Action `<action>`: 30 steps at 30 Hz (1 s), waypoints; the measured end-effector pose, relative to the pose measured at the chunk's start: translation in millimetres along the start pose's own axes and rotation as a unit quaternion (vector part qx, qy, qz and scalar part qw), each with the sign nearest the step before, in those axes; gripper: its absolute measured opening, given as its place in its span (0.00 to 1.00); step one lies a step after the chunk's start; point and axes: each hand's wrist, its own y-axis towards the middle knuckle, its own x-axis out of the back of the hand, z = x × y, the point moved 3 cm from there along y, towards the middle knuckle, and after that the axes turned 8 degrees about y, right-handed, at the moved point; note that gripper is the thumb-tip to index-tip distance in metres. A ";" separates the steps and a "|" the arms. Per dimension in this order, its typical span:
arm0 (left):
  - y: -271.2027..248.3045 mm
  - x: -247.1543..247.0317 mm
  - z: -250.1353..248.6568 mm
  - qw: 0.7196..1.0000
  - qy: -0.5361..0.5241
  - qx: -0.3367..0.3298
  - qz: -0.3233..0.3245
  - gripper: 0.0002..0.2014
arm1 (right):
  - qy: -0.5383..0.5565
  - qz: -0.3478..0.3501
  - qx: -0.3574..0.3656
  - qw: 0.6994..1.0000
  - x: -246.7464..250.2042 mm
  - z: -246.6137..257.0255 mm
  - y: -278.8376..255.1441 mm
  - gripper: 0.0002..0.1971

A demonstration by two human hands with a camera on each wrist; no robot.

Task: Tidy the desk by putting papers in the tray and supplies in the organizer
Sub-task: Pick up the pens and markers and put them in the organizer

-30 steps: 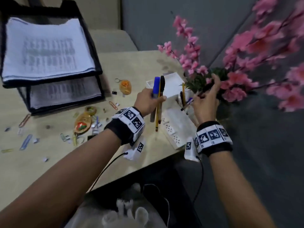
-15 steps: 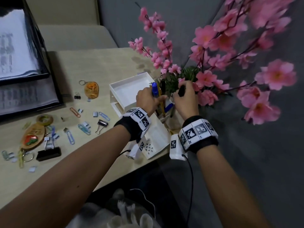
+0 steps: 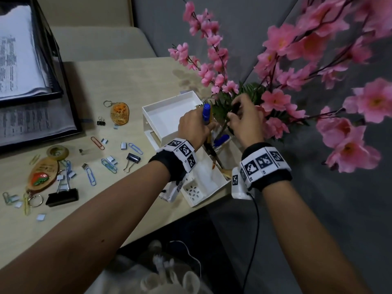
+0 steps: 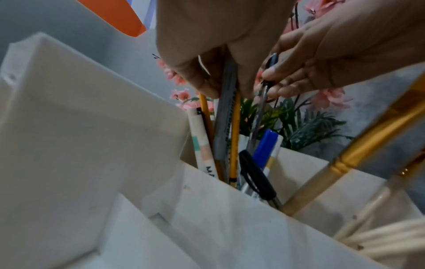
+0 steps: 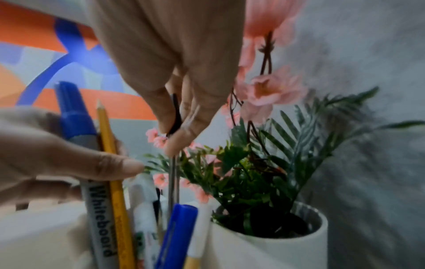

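Left hand [image 3: 194,129] gripped a blue marker [image 3: 206,113] and pencil [image 5: 112,163] | right hand [image 3: 246,122] pinched a black pen [image 5: 175,116] | both over the white organizer [image 3: 169,115], far right of the surface [image 3: 131,81].

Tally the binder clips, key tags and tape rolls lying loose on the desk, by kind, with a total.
Black metal binder clips: 3
Oval key tags on rings, one orange, one wooden: 2
Yellowish tape roll: 1
Total: 6
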 end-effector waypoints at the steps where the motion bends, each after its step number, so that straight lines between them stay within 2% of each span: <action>1: -0.2 -2.9 -1.2 1.000 0.016 0.003 0.004 0.10 | -0.043 0.032 0.003 0.999 -4.6 -1.8 1.2 0.08; 5: -1.4 -19.6 -4.3 0.995 0.077 0.007 0.062 0.14 | -0.194 0.136 -0.003 0.971 -16.7 -1.8 -4.7 0.12; 7: -2.0 -24.4 -2.7 0.993 0.085 0.003 0.086 0.15 | -0.229 0.181 -0.010 0.956 -18.6 -4.7 -8.7 0.13; 9: 0.5 -25.2 -0.8 0.992 0.072 -0.010 0.102 0.17 | -0.213 0.195 -0.016 0.957 -14.8 -7.3 -12.4 0.15; 10: 2.4 -23.2 -0.5 0.992 0.061 -0.015 0.105 0.17 | -0.189 0.176 -0.018 0.966 -10.1 -7.4 -12.7 0.18; 12: 5.4 -15.1 -0.4 0.994 0.043 -0.024 0.095 0.21 | -0.118 0.071 -0.023 0.990 3.9 -5.7 -13.8 0.19; 13: 6.1 -9.6 0.2 0.996 0.032 -0.029 0.082 0.22 | -0.098 0.019 -0.021 0.995 8.9 -4.6 -16.9 0.16; 14: 7.2 -3.9 0.6 0.997 0.018 -0.037 0.066 0.22 | -0.095 -0.003 -0.022 0.995 9.6 -3.7 -20.6 0.13; 15: 8.0 1.0 0.9 0.998 0.005 -0.047 0.048 0.20 | -0.112 0.014 -0.025 0.993 5.8 -3.0 -24.7 0.10; 16: 8.7 5.2 1.1 0.998 -0.004 -0.055 0.032 0.17 | -0.145 0.065 -0.038 0.987 -2.5 -3.4 -28.2 0.10; 18: 10.5 10.5 3.3 0.998 -0.004 -0.068 0.003 0.12 | -0.232 0.187 -0.071 0.952 -22.9 -7.0 -34.3 0.14; 19: 11.1 11.8 4.8 0.997 0.002 -0.072 -0.006 0.12 | -0.268 0.225 -0.079 0.933 -31.3 -10.4 -33.6 0.18; 21: 11.5 13.1 8.6 0.997 0.019 -0.069 -0.025 0.12 | -0.309 0.252 -0.070 0.914 -43.2 -15.7 -26.9 0.20; 24: 12.3 13.4 10.6 0.996 0.032 -0.071 -0.035 0.13 | -0.374 0.275 -0.032 0.885 -55.4 -15.6 -25.1 0.14; 26: 12.9 11.7 8.5 0.996 0.012 -0.086 -0.013 0.12 | -0.360 0.255 -0.016 0.897 -52.1 -16.6 -25.7 0.13; 28: 13.2 11.2 8.4 0.996 -0.021 -0.085 -0.006 0.12 | -0.272 0.187 -0.008 0.944 -35.7 -17.0 -19.5 0.12; 30: 13.6 11.7 9.7 0.996 -0.054 -0.072 -0.010 0.17 | -0.158 0.097 0.007 0.983 -12.1 -12.6 -12.1 0.09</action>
